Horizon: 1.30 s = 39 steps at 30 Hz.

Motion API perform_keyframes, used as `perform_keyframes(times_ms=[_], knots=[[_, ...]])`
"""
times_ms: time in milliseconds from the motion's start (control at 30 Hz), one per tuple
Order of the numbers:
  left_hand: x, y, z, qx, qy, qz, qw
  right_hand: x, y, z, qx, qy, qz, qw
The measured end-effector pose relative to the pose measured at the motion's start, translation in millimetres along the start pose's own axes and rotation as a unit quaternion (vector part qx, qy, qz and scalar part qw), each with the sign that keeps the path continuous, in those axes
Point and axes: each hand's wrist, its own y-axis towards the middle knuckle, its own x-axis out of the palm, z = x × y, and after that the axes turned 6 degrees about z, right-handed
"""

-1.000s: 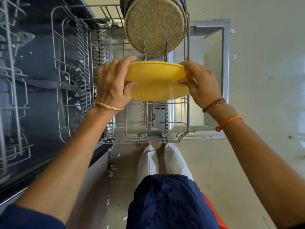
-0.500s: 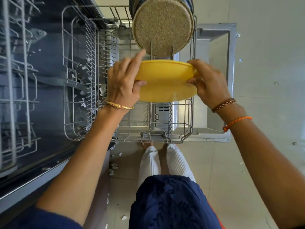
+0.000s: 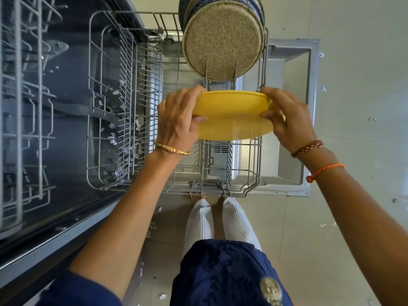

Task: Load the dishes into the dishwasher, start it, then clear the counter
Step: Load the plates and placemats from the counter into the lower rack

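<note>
The left hand grips one edge of a round yellow plastic plate, fingers curled over the rim and thumb pressed against its underside. The right hand grips the opposite edge in the same fashion. The plate is held on edge, tilted, above the pulled-out grey wire lower rack of the dishwasher. Whether its lower edge touches the tines cannot be told.

Rack contents: a row of round speckled beige plates with blue rims stands upright between tines just beyond the yellow plate; the top of the row is cut off by the frame. The rack section below the yellow plate holds no dishes.

Surroundings: the rack sits over the open grey dishwasher door. The upper wire rack shows at left, partly cut off. Small pale scraps lie in the dark tub and on the tiled floor; their nature is unclear.
</note>
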Motion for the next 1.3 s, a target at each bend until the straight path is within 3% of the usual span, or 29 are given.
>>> perform_keyframes(times_ms=[233,633,900,1033,1200,1300], knots=[[-23,14,6,0.091,0.015,0.093,0.991,-18,2,-10,-0.045,0.018,0.051,0.998],[-23,5,-12,-0.002,-0.011,0.014,1.0,2,17,-16,-0.045,0.029,-0.022,0.998],[2,2,-21,-0.058,-0.009,-0.006,0.998,37,12,0,0.035,0.014,-0.019,0.999],[13,19,-18,-0.044,0.044,-0.006,0.998,41,26,7,0.079,-0.006,-0.006,0.997],[30,40,-24,-0.079,0.059,-0.129,0.987,56,37,21,0.162,-0.057,-0.02,0.985],[45,53,-28,-0.079,0.072,-0.154,0.982,64,47,28,0.208,-0.086,-0.032,0.974]])
